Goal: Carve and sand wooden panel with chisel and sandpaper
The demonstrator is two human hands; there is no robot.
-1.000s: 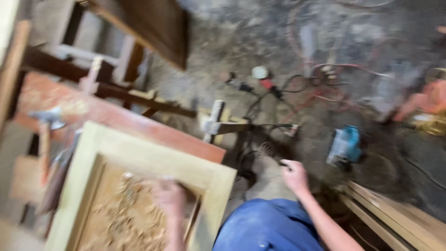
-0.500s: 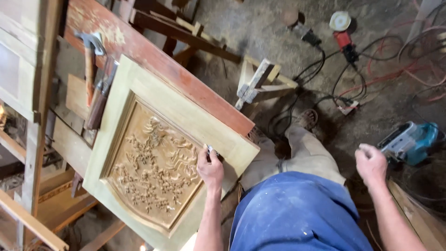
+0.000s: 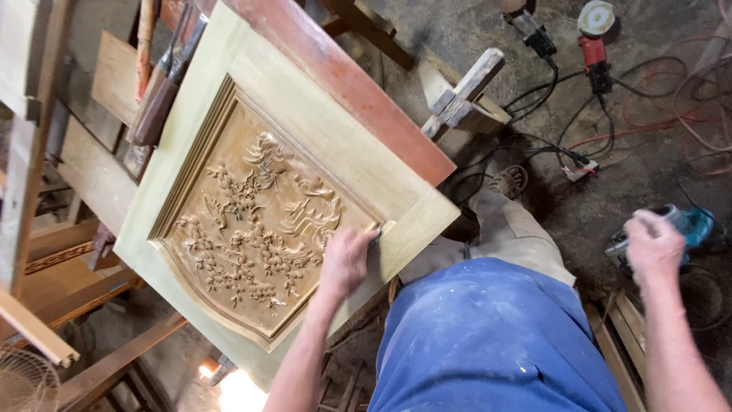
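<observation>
Left hand [image 3: 347, 259]: closed on a small tool [image 3: 376, 235], mostly hidden, at the carved panel's [image 3: 259, 221] right edge.
Right hand [image 3: 652, 246]: its grip cannot be told; the blue power tool [image 3: 690, 225] is partly covered.

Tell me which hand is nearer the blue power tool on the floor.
Right. The right hand reaches down beside the blue power tool, seemingly touching it; the left hand rests on the carved wooden panel, far away.

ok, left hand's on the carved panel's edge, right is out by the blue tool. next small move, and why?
Probably draw the small tool in the left hand along the carved panel border: its tip already sits at the relief's right edge. The right hand is beside the blue power tool, off the work.
</observation>
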